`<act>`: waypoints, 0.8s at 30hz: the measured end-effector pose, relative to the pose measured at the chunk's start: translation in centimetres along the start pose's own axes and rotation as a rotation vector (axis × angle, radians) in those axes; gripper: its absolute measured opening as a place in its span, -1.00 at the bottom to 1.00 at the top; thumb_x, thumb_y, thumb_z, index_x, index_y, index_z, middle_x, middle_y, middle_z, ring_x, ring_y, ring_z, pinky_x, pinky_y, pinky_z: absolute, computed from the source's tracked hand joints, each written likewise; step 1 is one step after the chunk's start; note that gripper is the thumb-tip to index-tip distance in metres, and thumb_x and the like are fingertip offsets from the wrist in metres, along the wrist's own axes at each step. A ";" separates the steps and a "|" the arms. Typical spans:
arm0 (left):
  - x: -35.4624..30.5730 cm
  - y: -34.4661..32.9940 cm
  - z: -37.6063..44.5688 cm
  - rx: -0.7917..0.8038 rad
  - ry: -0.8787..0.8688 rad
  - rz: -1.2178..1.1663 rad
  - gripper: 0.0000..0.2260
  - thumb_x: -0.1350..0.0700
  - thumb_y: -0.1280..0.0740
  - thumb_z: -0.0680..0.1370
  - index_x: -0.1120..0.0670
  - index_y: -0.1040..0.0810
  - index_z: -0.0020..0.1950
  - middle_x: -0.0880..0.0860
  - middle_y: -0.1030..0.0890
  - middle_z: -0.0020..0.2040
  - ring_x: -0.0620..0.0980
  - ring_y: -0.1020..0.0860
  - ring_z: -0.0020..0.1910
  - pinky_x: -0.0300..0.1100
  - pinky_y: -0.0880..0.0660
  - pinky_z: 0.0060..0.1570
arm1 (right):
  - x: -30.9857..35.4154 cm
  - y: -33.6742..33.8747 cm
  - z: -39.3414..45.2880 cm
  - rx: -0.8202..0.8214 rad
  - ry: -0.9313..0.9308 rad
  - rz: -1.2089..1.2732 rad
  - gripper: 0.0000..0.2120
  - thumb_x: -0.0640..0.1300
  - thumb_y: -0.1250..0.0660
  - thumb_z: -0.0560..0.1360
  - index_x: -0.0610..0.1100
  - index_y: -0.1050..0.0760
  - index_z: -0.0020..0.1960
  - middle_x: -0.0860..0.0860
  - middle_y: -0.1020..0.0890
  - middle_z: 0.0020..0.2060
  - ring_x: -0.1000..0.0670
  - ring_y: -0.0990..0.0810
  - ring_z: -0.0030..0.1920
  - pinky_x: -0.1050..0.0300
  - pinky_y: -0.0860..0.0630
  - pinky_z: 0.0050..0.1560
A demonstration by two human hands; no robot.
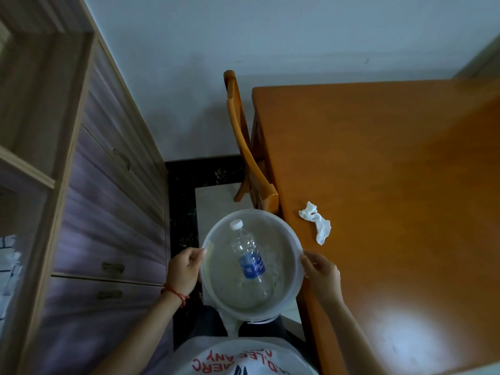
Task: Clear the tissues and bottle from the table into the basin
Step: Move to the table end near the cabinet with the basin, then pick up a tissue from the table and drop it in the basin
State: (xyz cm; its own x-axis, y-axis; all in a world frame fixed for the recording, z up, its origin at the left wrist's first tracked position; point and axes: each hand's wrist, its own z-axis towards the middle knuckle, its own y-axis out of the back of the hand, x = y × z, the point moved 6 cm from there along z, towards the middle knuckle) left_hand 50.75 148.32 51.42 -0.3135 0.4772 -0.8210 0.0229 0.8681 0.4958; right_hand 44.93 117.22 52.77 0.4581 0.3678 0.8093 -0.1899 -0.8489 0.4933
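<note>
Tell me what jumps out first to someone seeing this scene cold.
A translucent basin held at the middle by the left hand and right hand, with a clear bottle lying inside. Just right of it, a crumpled white tissue lies near the orange table's edge.

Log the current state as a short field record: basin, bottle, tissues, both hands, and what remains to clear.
basin: round translucent plastic basin, held beside the orange wooden table, off its edge
bottle: clear plastic water bottle with blue label and white cap, lying inside the basin
tissue: crumpled white tissue, on the table near its left edge
left hand: left hand grips the basin's left rim
right hand: right hand grips the basin's right rim
remaining: the tissue on the table
</note>
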 end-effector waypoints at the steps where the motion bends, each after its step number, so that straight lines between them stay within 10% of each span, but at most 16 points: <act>1: 0.1 -0.1 -0.1 -0.004 0.005 0.003 -0.88 0.19 -0.30 0.50 0.14 -0.53 -0.25 -0.07 -0.50 -0.44 -0.12 -0.46 -0.40 -0.24 -0.37 -0.36 | -0.1 0.0 0.2 0.023 0.007 -0.018 -0.81 -0.11 -0.27 0.51 -0.10 -0.59 0.07 0.02 -0.68 -0.10 0.10 -0.64 -0.13 0.20 -0.59 -0.11; 8: 1.4 -0.3 -0.5 -0.013 -0.003 0.022 -0.69 -0.06 -0.25 0.46 0.10 -0.47 -0.41 -0.01 -0.47 -0.52 -0.05 -0.43 -0.49 -0.07 -0.40 -0.36 | 0.9 2.7 2.4 -0.182 0.086 -0.075 -0.74 -0.09 -0.33 0.47 -0.18 -0.54 0.11 -0.06 -0.60 -0.04 0.03 -0.58 -0.12 0.31 -0.49 -0.21; 16: 1.9 -0.5 -1.5 -0.043 0.001 0.007 -0.67 0.03 -0.24 0.49 0.24 -0.51 -0.37 0.20 -0.54 -0.47 0.09 -0.48 -0.43 -0.06 -0.40 -0.35 | 2.2 2.9 6.8 -0.237 0.132 -0.291 -0.57 -0.03 -0.29 0.49 -0.07 -0.37 0.33 -0.04 -0.42 0.34 -0.06 -0.29 0.37 -0.11 -0.40 0.27; 24: 1.6 -0.4 -2.2 -0.078 -0.004 0.043 -0.66 0.02 -0.25 0.47 0.01 -0.32 -0.51 0.00 -0.38 -0.56 -0.02 -0.35 -0.50 -0.10 -0.30 -0.41 | 0.6 2.3 8.0 -0.198 0.134 -0.332 -0.71 -0.20 -0.21 0.53 -0.11 -0.48 0.23 -0.08 -0.53 0.19 -0.09 -0.40 0.21 0.11 -0.36 0.08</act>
State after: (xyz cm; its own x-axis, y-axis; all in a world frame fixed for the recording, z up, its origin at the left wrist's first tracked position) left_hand 48.12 148.41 50.58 -0.3098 0.5143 -0.7997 -0.0374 0.8338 0.5508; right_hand 51.73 112.45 51.86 0.4082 0.6667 0.6236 -0.2199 -0.5912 0.7760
